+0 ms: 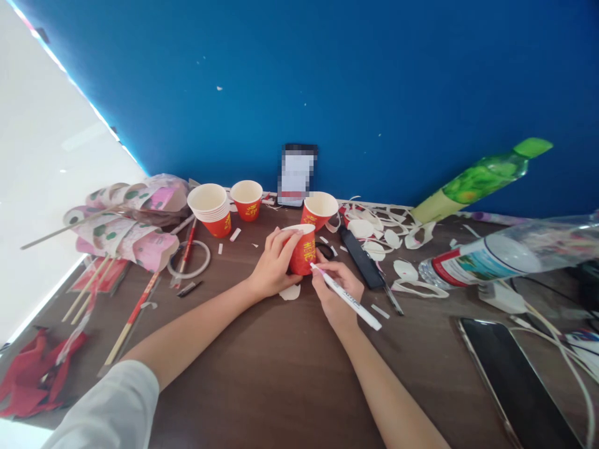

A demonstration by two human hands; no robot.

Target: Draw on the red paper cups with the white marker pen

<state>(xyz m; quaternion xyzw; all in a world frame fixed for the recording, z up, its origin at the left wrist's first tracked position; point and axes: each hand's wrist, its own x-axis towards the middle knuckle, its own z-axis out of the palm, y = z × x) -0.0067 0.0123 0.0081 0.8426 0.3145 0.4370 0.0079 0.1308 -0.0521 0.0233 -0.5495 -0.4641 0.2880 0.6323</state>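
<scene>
My left hand (272,263) is wrapped round a red paper cup (304,251) that stands on the brown table (262,374). My right hand (337,292) grips a white marker pen (349,300), and its tip touches the cup's lower right side. A small white paper cutout (290,292) lies on the table just below the cup. Behind it stand another red cup (319,211), a single cup (246,199) and a stack of red cups (211,209).
A blurred phone (296,174) leans on the blue wall. White paper scraps (388,234), a black utility knife (362,257), a clear bottle (486,257) and a green bottle (482,178) lie right. A dark tablet (510,380) is near right. Pink patterned paper pieces (126,227), chopsticks (133,315) and a tape ring (189,260) lie left.
</scene>
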